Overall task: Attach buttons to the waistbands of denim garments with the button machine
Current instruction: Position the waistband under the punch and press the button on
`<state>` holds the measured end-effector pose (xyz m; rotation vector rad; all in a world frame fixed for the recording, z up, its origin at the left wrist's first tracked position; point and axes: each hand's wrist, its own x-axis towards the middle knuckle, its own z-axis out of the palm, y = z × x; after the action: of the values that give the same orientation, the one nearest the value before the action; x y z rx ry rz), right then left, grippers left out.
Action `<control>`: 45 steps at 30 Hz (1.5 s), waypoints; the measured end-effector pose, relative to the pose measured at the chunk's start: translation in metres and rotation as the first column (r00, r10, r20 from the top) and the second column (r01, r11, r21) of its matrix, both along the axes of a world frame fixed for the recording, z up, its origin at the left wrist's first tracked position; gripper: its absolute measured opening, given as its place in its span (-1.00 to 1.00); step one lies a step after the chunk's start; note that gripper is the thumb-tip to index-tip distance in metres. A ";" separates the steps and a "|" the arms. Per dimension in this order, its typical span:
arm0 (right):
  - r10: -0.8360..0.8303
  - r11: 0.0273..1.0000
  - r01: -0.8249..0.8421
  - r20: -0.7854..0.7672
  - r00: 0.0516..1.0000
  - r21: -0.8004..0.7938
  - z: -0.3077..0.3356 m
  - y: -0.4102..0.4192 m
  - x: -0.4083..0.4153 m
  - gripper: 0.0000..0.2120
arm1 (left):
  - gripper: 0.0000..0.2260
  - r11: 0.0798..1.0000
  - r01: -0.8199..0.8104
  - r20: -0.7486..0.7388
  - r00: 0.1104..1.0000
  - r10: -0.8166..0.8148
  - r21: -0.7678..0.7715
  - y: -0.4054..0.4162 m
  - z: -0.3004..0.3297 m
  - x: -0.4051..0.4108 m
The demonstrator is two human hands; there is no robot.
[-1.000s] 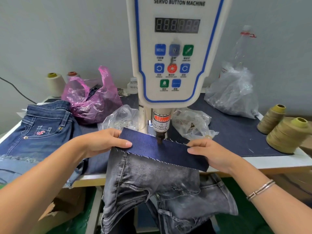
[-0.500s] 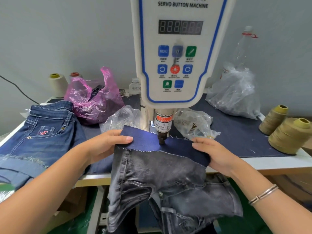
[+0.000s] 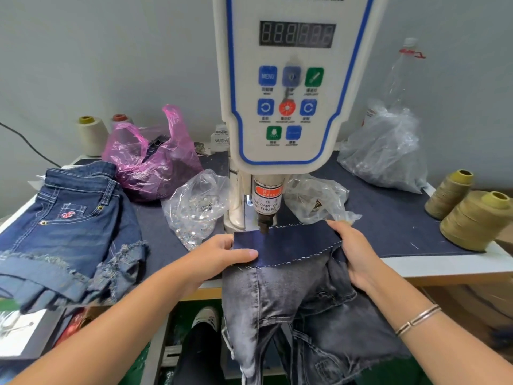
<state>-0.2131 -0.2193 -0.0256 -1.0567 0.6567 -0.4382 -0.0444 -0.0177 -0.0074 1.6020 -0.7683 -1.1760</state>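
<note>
A grey denim garment [image 3: 280, 301] hangs over the table's front edge, its dark blue waistband [image 3: 288, 245] laid flat under the white button machine [image 3: 288, 107]. The machine's dark punch tip [image 3: 263, 226] touches the waistband's far edge. My left hand [image 3: 219, 255] pinches the waistband's left end, thumb on top. My right hand [image 3: 354, 251] grips the right end, fingers curled over the fabric.
Blue denim shorts [image 3: 72, 226] lie stacked at the left. A clear bag of metal buttons [image 3: 197, 209] sits beside the machine, a pink bag [image 3: 152, 162] behind it. Clear bags [image 3: 385, 154] and olive thread cones [image 3: 474, 220] stand at the right. A foot shows under the table.
Both hands slid the waistband forward, deeper under the punch; the tip now meets its far edge. The garment rose a little with it.
</note>
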 end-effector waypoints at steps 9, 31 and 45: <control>0.101 0.972 -0.113 -0.065 0.993 -0.208 0.003 0.005 -0.005 -0.83 | -0.81 0.998 -0.055 -0.079 0.995 0.054 -0.004 -0.003 0.003 -0.004; 0.108 0.992 -0.101 0.092 0.990 -0.079 -0.004 -0.001 -0.009 -0.77 | -0.71 0.994 -0.102 0.011 0.995 0.103 -0.048 -0.003 -0.008 0.008; 0.008 1.000 -0.005 0.139 0.990 -0.016 -0.012 -0.006 -0.010 -0.69 | -0.76 0.988 -0.032 -0.141 0.990 0.011 -0.151 -0.017 -0.017 0.016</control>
<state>-0.2229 -0.2255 -0.0379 -1.0328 0.5267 -0.5072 -0.0287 -0.0347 -0.0239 1.3833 -0.7308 -1.1713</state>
